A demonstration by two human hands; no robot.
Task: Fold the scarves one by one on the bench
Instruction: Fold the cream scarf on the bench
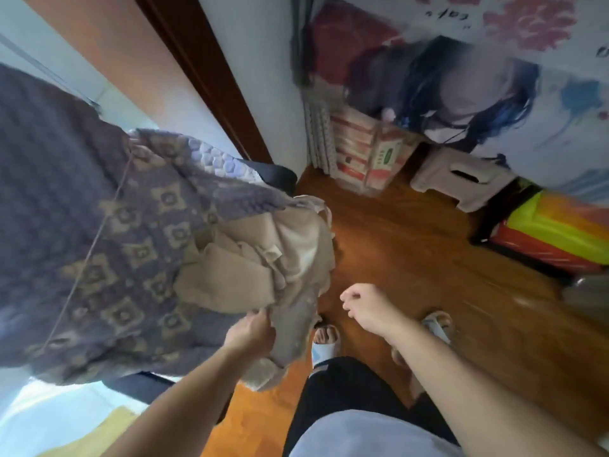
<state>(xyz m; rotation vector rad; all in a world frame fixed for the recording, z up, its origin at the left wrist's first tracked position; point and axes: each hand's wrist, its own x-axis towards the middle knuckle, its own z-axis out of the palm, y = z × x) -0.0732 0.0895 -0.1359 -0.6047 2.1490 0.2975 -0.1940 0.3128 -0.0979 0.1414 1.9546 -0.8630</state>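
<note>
My left hand (252, 331) has a grip on the grey scarf (293, 328), fingers pinching its upper edge right where it meets the tan scarf (237, 262). My right hand (361, 308) hangs free over the wooden floor (412, 252), fingers loosely curled and holding nothing. Both scarves lie bunched at the near corner of the desk, on top of the patterned cover (99, 225), and the grey one already spills over the edge toward my sandal (324, 341).

The risk I see is a one-handed pull: the tan heap lies against the grey cloth, so tugging may drag both off onto the floor. The cover itself looks loose and could shift with them. The grey scarf may also slide out of my pinch, since most of it hangs down. I judge my free hand should catch the hanging end first.
</note>
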